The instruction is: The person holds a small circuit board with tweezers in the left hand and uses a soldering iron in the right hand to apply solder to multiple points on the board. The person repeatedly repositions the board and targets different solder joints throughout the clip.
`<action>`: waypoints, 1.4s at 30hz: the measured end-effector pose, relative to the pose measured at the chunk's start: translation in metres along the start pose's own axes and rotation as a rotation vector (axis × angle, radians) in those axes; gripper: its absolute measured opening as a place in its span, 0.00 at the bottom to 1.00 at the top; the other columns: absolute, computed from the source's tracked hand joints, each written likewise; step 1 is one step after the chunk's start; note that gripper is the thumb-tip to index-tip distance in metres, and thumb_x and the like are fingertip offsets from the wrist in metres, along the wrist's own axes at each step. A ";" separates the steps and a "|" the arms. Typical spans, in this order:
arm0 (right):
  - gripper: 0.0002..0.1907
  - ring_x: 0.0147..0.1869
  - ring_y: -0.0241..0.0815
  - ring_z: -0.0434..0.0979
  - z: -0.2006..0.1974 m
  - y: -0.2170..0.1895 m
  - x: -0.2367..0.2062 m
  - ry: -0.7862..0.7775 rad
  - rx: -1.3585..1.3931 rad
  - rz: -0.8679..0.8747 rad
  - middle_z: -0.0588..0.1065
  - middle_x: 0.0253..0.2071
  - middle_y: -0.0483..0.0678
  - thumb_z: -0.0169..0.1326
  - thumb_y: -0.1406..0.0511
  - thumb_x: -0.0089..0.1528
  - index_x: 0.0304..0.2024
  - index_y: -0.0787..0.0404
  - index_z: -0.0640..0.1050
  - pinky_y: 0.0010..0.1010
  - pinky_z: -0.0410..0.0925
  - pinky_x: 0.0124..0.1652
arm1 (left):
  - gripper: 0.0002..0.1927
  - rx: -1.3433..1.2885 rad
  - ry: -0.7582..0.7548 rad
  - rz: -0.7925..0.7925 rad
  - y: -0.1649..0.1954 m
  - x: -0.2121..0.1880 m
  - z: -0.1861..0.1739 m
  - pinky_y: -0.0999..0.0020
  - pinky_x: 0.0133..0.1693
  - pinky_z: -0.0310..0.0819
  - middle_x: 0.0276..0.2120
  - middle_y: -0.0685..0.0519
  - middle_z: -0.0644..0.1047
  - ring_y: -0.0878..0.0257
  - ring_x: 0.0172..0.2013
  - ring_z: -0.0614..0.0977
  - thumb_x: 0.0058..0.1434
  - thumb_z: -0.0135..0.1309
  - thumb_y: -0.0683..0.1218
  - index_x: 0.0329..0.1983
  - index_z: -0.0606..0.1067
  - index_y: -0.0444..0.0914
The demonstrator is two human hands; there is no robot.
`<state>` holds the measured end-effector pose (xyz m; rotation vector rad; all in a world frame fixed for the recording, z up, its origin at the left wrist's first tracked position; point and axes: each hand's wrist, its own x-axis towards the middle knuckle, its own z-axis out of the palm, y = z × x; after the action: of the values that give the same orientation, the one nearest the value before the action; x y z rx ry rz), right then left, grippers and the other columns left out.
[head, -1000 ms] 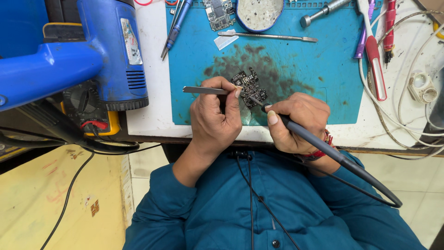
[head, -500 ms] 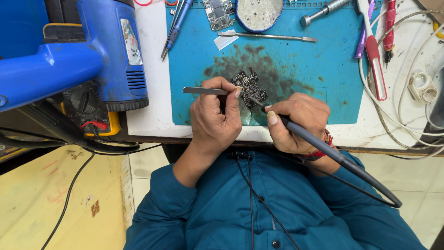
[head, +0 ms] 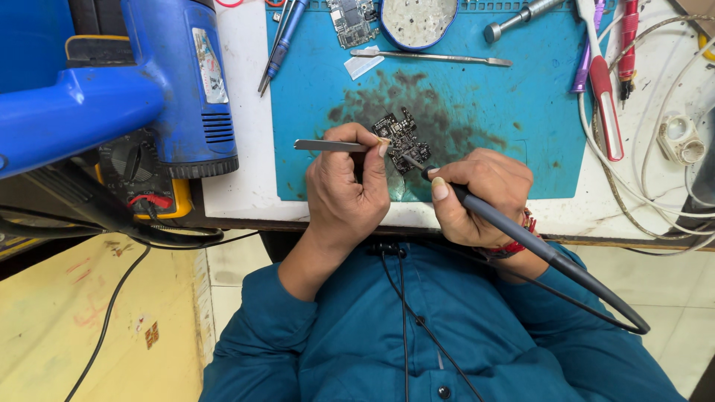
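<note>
At centre frame, the left hand (head: 346,190) pinches metal tweezers (head: 331,146) against a small dark circuit board (head: 402,138) on the stained blue mat (head: 506,97), while the right hand (head: 480,197) grips a corded soldering iron (head: 521,238), its tip touching the board. Nothing has visibly shifted from half a second earlier: both hands hold the same pose, and the blue heat gun (head: 175,82) stands at upper left.

We saw one label only: a small rectangular sticker (head: 213,65), white w/ dark print and a red patch, stuck upright on the side of the blue heat gun (head: 179,82), upper left. No pkgs, signs or screens were in view.
</note>
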<state>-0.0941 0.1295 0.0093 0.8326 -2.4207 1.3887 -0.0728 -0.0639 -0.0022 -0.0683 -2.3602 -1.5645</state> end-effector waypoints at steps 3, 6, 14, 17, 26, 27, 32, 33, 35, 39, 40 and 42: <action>0.04 0.27 0.46 0.74 0.000 0.000 0.000 0.006 -0.010 0.000 0.76 0.28 0.50 0.58 0.71 0.63 0.35 0.64 0.76 0.33 0.65 0.27 | 0.09 -0.006 -0.009 -0.035 0.001 0.000 0.000 0.70 0.33 0.76 0.33 0.53 0.76 0.64 0.29 0.82 0.72 0.56 0.37 0.49 0.68 0.35; 0.04 0.27 0.46 0.74 -0.001 -0.001 0.000 0.002 -0.012 0.007 0.77 0.28 0.50 0.58 0.70 0.63 0.35 0.64 0.76 0.33 0.65 0.27 | 0.09 0.014 0.003 0.006 0.001 0.000 0.000 0.69 0.34 0.76 0.34 0.51 0.76 0.64 0.31 0.82 0.72 0.56 0.38 0.49 0.68 0.35; 0.04 0.27 0.46 0.74 -0.001 -0.001 -0.001 -0.002 -0.009 -0.001 0.77 0.28 0.50 0.59 0.70 0.63 0.35 0.64 0.76 0.33 0.65 0.28 | 0.09 0.000 -0.002 -0.015 0.001 0.001 0.000 0.70 0.33 0.75 0.32 0.52 0.76 0.65 0.29 0.81 0.72 0.56 0.37 0.49 0.68 0.35; 0.04 0.27 0.46 0.74 0.000 -0.001 -0.001 0.007 -0.009 0.004 0.76 0.28 0.50 0.59 0.70 0.63 0.35 0.64 0.76 0.33 0.65 0.27 | 0.09 0.002 -0.008 -0.014 0.001 0.000 0.000 0.70 0.33 0.75 0.32 0.52 0.76 0.65 0.29 0.81 0.72 0.56 0.37 0.49 0.68 0.35; 0.04 0.27 0.46 0.74 0.000 -0.001 -0.001 0.000 -0.010 0.005 0.77 0.28 0.50 0.58 0.70 0.63 0.35 0.64 0.76 0.33 0.65 0.27 | 0.09 0.006 -0.006 -0.012 0.000 -0.001 0.000 0.70 0.33 0.75 0.33 0.52 0.76 0.64 0.30 0.82 0.72 0.56 0.37 0.49 0.68 0.35; 0.04 0.27 0.46 0.74 0.000 0.000 0.000 0.001 -0.008 0.003 0.77 0.28 0.50 0.58 0.70 0.63 0.35 0.64 0.76 0.33 0.65 0.27 | 0.09 0.009 -0.006 -0.021 0.000 -0.001 0.000 0.70 0.33 0.75 0.32 0.52 0.76 0.64 0.29 0.82 0.71 0.56 0.37 0.49 0.68 0.35; 0.04 0.27 0.46 0.75 0.000 -0.001 -0.001 0.003 -0.009 -0.002 0.77 0.29 0.50 0.59 0.71 0.63 0.35 0.64 0.76 0.33 0.66 0.28 | 0.09 0.011 -0.001 -0.009 -0.001 -0.001 0.000 0.70 0.33 0.75 0.33 0.52 0.76 0.64 0.29 0.81 0.71 0.56 0.36 0.49 0.68 0.35; 0.04 0.27 0.46 0.74 0.000 -0.001 -0.001 0.004 -0.011 0.003 0.77 0.29 0.50 0.59 0.71 0.63 0.35 0.64 0.76 0.33 0.66 0.28 | 0.09 0.012 0.000 -0.009 -0.001 -0.001 0.000 0.70 0.33 0.75 0.33 0.52 0.76 0.64 0.29 0.81 0.71 0.56 0.36 0.48 0.68 0.35; 0.04 0.27 0.46 0.74 0.000 -0.001 -0.001 0.003 -0.012 0.004 0.77 0.28 0.50 0.59 0.71 0.63 0.35 0.64 0.76 0.33 0.66 0.28 | 0.09 0.010 0.005 0.014 -0.001 0.000 0.001 0.70 0.34 0.76 0.35 0.51 0.76 0.64 0.31 0.82 0.71 0.56 0.37 0.49 0.68 0.35; 0.04 0.27 0.46 0.75 0.000 0.000 0.000 0.006 -0.010 -0.004 0.78 0.29 0.50 0.58 0.71 0.63 0.35 0.64 0.76 0.33 0.66 0.28 | 0.09 -0.007 -0.005 -0.024 0.000 -0.001 0.001 0.69 0.33 0.76 0.34 0.52 0.76 0.64 0.30 0.82 0.71 0.56 0.37 0.49 0.68 0.34; 0.03 0.27 0.46 0.75 0.000 -0.001 0.000 0.007 -0.008 -0.003 0.78 0.29 0.50 0.58 0.71 0.63 0.35 0.64 0.76 0.32 0.66 0.28 | 0.09 -0.004 -0.005 -0.018 0.000 0.000 0.001 0.69 0.33 0.76 0.35 0.52 0.76 0.64 0.30 0.82 0.71 0.56 0.37 0.49 0.68 0.34; 0.03 0.27 0.46 0.75 0.000 0.000 0.000 0.010 -0.011 0.001 0.77 0.28 0.50 0.58 0.71 0.63 0.35 0.64 0.76 0.33 0.65 0.27 | 0.09 0.003 -0.002 -0.006 -0.001 0.000 0.001 0.69 0.34 0.76 0.37 0.51 0.76 0.63 0.31 0.83 0.71 0.56 0.37 0.48 0.68 0.34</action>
<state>-0.0937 0.1290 0.0093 0.8199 -2.4191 1.3751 -0.0730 -0.0634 -0.0032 -0.0619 -2.3662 -1.5649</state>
